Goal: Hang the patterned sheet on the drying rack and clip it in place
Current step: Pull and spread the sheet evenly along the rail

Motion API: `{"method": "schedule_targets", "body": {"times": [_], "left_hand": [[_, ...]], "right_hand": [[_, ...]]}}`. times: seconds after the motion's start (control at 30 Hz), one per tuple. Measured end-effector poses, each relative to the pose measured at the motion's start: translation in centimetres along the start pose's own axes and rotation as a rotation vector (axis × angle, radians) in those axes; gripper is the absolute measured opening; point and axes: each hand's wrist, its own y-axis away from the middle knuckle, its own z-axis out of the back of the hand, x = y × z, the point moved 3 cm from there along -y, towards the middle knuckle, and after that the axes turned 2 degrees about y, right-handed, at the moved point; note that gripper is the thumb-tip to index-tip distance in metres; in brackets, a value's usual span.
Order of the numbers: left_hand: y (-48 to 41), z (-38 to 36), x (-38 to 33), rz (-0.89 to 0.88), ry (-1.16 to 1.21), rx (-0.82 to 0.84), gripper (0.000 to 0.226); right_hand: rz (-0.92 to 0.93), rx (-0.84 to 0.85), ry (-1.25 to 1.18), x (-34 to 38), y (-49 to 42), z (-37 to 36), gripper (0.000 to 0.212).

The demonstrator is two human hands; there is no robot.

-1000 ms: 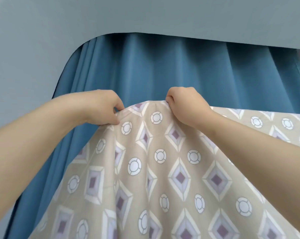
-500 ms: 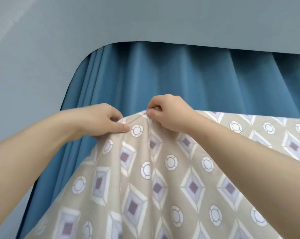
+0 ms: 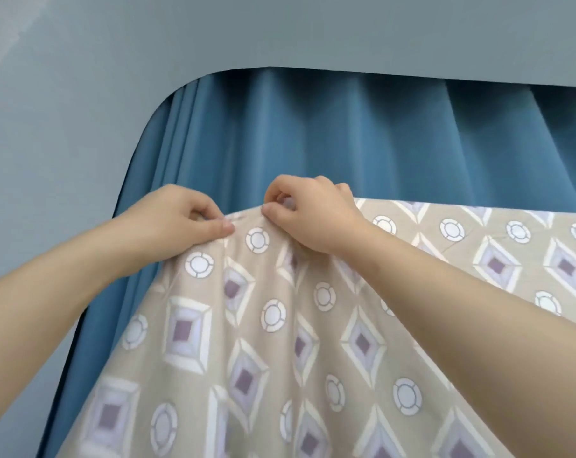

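Both hands grasp the top edge of the sheet (image 3: 280, 342) near its left corner. The left hand (image 3: 177, 216) pinches the edge between thumb and fingers, and the right hand (image 3: 313, 213) pinches it just to the right, the two close together. The tan, diamond-and-circle patterned sheet hangs down toward the viewer and stretches off right, with a blue curtain (image 3: 346, 137) behind and a grey wall (image 3: 81, 94) above and left.
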Motion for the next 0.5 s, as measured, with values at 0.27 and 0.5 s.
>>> {"method": "schedule_targets", "body": {"times": [0.27,0.5], "left_hand": [[3.1,-1.4,1.3,0.117,0.184,0.131,0.024],[8.1,-2.8,5.5,0.285,0.400,0.263,0.025]], "right_hand": [[0.075,-0.154,0.103,1.3,2.9,-1.3,0.034],[0.067,-0.049,-0.049,2.2,9.0,-4.9,0.027]]}}
